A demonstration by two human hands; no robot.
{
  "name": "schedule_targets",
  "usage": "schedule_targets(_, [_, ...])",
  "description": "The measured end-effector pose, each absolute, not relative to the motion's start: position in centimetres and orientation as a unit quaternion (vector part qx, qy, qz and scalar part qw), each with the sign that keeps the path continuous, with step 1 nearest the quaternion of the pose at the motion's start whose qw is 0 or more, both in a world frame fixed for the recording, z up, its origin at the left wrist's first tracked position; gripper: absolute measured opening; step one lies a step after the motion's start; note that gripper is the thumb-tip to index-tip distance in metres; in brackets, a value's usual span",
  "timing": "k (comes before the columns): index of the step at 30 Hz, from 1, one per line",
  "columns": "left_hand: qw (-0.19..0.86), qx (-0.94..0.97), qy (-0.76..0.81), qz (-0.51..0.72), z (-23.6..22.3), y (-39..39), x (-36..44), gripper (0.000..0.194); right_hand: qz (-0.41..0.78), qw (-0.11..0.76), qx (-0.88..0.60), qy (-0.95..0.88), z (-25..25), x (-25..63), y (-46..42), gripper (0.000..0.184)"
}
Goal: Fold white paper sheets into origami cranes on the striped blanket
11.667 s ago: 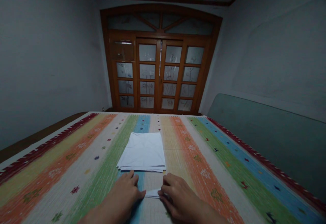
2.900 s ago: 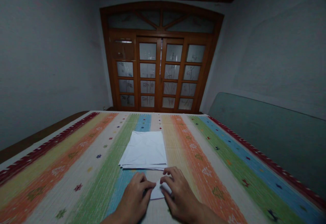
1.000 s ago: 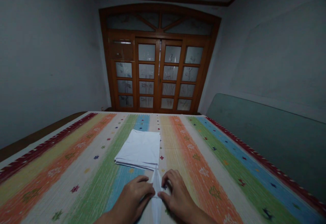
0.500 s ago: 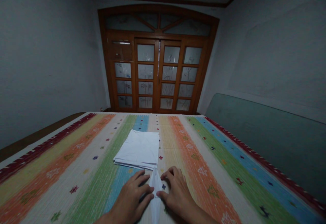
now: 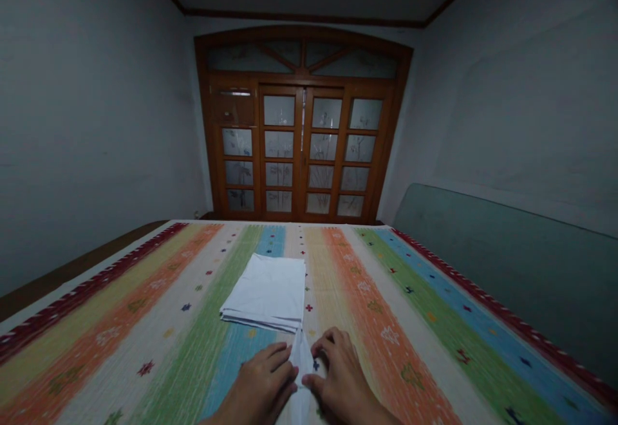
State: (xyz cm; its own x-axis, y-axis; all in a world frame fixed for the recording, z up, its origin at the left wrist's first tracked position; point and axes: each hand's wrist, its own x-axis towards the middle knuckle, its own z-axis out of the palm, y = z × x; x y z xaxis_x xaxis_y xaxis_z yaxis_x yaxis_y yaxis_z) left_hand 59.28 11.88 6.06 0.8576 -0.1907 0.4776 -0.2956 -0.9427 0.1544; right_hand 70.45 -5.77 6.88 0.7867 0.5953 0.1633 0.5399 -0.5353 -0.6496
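Note:
A narrow strip of folded white paper [image 5: 302, 362] lies lengthwise on the tablecloth in front of me, with its pointed far end at the corner of a stack of square white sheets [image 5: 270, 288]. My left hand [image 5: 273, 378] grips the left edge of the folded paper with bent fingers and thumb. On the other side, my right hand [image 5: 338, 370] has thumb and index fingertips on the right edge, the fingers curled. The near end of the paper runs out of the bottom of the view.
A striped, patterned tablecloth [image 5: 183, 341] covers the table. Beyond its far edge stand wooden doors with glass panes [image 5: 302, 154]. A pale green panel [image 5: 483, 238] rises along the right side, and a white wall [image 5: 96, 122] is on the left.
The view has tilted up slightly, so everything sits lower. My left fingers have drawn closer together at the paper's left edge; the right hand keeps about the same place on it.

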Motion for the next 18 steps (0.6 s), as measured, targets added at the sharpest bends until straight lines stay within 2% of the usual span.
schedule_targets(8, [0.232,0.935,-0.114,0.244,5.7,12.1,59.1,0.023,0.049,0.428,-0.843,-0.321,5.7,70.7,-5.6,0.03])
schedule_targets(12, [0.314,0.922,-0.067,0.218,6.2,11.7,59.0,0.025,0.103,0.463,-0.831,-0.291,5.4,70.5,-5.3,0.028])
schedule_targets(15, [0.421,0.882,-0.024,0.211,6.7,11.0,59.1,0.02,0.172,0.517,-0.79,-0.28,5.8,70.4,-4.9,0.026])
schedule_targets(18, [0.556,0.801,0.043,0.22,7.0,10.4,59.5,0.015,0.191,0.58,-0.739,-0.286,6.4,70.4,-4.5,0.024])
